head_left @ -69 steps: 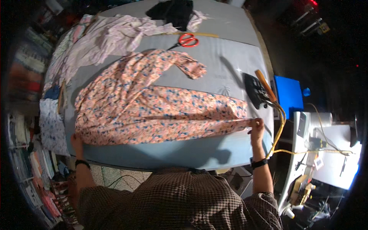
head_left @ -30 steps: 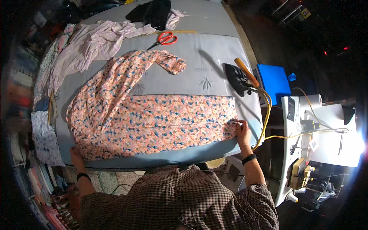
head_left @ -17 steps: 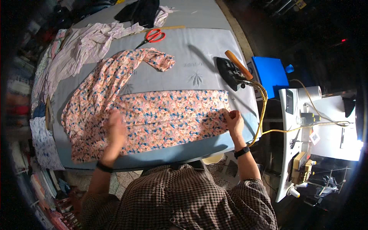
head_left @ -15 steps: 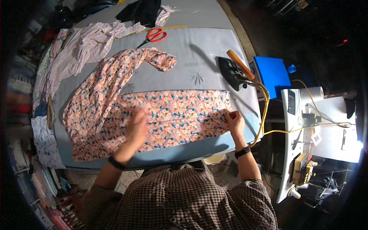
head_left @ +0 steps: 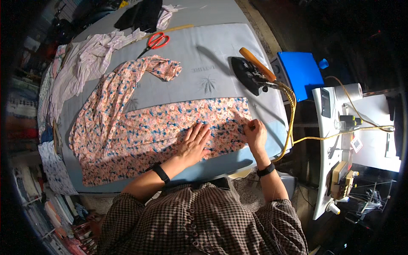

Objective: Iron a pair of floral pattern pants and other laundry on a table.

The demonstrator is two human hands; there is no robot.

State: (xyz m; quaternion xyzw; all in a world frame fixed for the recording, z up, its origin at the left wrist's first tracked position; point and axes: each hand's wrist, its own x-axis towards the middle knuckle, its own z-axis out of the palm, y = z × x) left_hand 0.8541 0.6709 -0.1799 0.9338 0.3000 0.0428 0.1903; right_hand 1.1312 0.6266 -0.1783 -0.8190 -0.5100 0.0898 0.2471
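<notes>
Tabletop: grey-covered. Garment: floral, left of and nearer than the iron. Left hand: flat on garment, fingers apart, gripping nothing. Right hand: pinched on garment's edge, nearer than iron. Cord: yellow, trailing from iron. Risk: uneven pull could skew garment; a snagged cord could drag iron.

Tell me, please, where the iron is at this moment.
In the head view, the iron is right of centre on the table's grey cover, left of the blue box and beyond the right hand.
</notes>
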